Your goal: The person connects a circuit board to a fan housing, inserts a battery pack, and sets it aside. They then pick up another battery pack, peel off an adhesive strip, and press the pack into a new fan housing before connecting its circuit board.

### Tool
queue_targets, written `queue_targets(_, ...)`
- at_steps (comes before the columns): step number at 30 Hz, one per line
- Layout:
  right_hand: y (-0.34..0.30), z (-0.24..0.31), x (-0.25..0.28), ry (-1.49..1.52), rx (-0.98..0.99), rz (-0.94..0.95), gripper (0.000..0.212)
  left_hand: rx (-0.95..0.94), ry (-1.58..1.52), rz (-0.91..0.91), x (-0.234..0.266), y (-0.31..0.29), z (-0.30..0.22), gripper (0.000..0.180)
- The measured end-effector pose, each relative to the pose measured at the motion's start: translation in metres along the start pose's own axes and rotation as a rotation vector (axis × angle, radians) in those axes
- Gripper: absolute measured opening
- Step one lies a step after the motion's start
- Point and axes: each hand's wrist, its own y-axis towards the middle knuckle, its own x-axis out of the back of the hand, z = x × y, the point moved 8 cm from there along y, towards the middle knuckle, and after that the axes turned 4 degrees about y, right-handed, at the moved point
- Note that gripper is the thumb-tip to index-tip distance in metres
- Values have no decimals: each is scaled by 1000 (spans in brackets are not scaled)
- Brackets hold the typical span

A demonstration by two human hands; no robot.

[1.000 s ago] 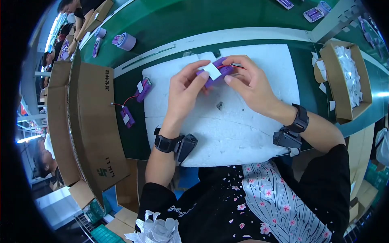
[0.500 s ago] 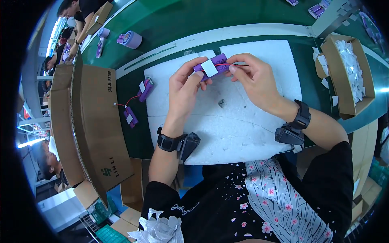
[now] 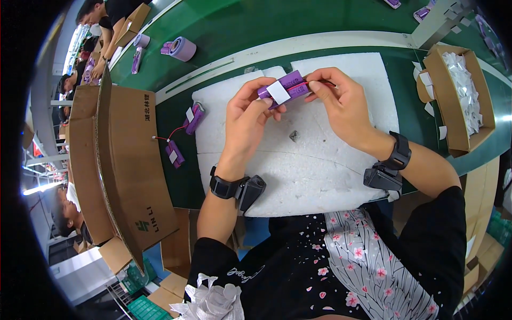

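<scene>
A purple battery pack (image 3: 292, 81) with a white label patch on its middle is held above a white foam board (image 3: 341, 176). My left hand (image 3: 249, 109) grips its left end between thumb and fingers. At the other end, the thumb and fingers of my right hand (image 3: 341, 101) pinch the thin red and black wires (image 3: 321, 83) that run along the pack. To the left of the board lie two more purple packs, an upper one (image 3: 197, 121) and a lower one (image 3: 177, 158), with red wires and a small white plug.
An open cardboard box (image 3: 133, 176) stands at the left. On the right is a cardboard tray (image 3: 450, 101) of white pieces. Purple rolls and packs (image 3: 184, 49) rest on the green conveyor belt (image 3: 298, 21) behind a pale rail. Other people work at far left.
My right hand has shifted slightly, and its fingers have closed more around the wires. The purple roll and packs on the belt have moved to the right.
</scene>
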Motion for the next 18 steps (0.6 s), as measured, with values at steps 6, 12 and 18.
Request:
queue_targets(6, -1, 1, 4, 107, -13, -30, 14, 106, -52, 129, -13, -2, 2, 43)
queue_targets(12, -2, 5, 2, 169, 69, -111, 14, 251, -87, 238, -25, -7, 13, 48)
queue_targets(18, -3, 3, 4, 15, 32, -70, 13, 133, -85, 140, -17, -2, 8, 54)
